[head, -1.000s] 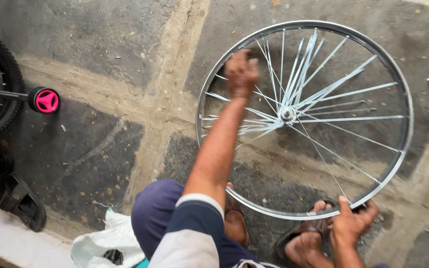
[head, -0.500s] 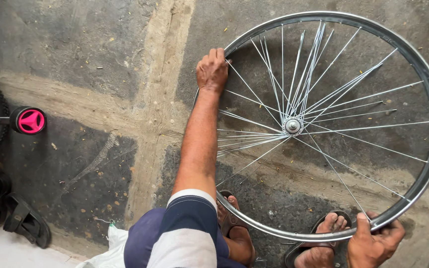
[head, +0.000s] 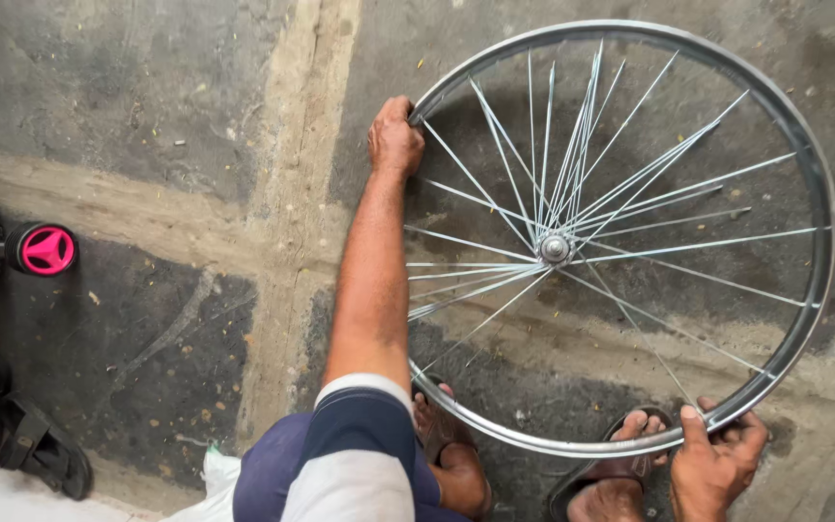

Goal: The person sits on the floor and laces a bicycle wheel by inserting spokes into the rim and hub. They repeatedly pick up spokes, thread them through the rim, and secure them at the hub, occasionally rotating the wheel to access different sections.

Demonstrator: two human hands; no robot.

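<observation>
Head view: the left hand (head: 395, 138) is closed around the far-left edge of the bicycle wheel rim (head: 817, 203), and the right hand (head: 717, 462) pinches its near edge with thumb on top. The wheel spans between both hands, over the stone floor (head: 147, 106) and the person's sandalled feet (head: 611, 474).

A slack grip on either side could let the rim drop onto the toes, and fingers straying inward could catch between spokes.

The rim is bare, shiny silver metal with no tyre; thin spokes (head: 659, 246) fan unevenly from a small hub (head: 555, 248), some looking loose or bunched.
</observation>
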